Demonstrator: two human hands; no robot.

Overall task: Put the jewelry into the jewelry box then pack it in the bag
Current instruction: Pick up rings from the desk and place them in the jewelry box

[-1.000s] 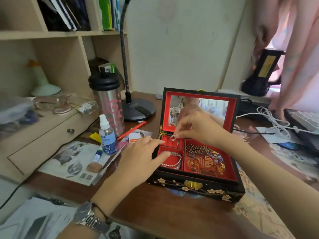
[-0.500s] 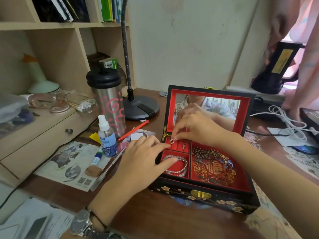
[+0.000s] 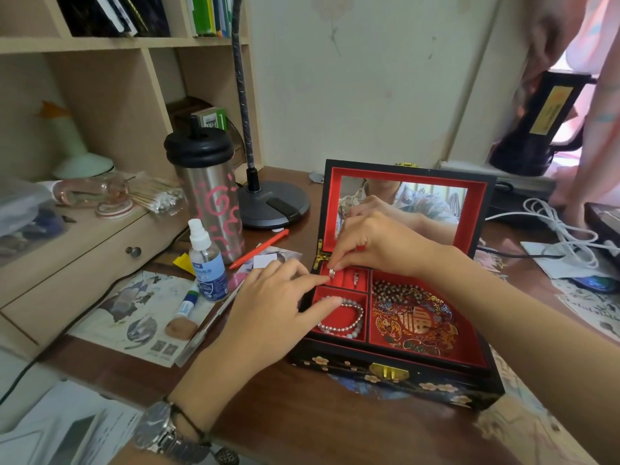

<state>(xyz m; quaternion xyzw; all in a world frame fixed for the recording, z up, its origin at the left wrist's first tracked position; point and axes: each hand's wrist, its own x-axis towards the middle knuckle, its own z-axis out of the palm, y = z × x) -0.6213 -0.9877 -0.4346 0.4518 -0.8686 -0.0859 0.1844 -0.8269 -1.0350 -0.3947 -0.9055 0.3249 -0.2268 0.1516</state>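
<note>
A black lacquered jewelry box with a red lining stands open on the desk, its mirrored lid upright. My right hand pinches a silver ring at the left end of the back-left ring slot. Another ring sits further right in that slot. My left hand rests on the box's left wall, its index fingertip touching the held ring. A pearl bracelet lies in the front-left compartment and a dark bead necklace in the large right compartment. No bag is visible.
A steel tumbler, spray bottle, red pen, lamp base and printed papers lie left of the box. White cables lie at the right. Another person's arm reaches in at the top right.
My right hand has lowered the ring from above the box into the back-left slot. My left index finger has moved up to the ring. The camera has come closer.
</note>
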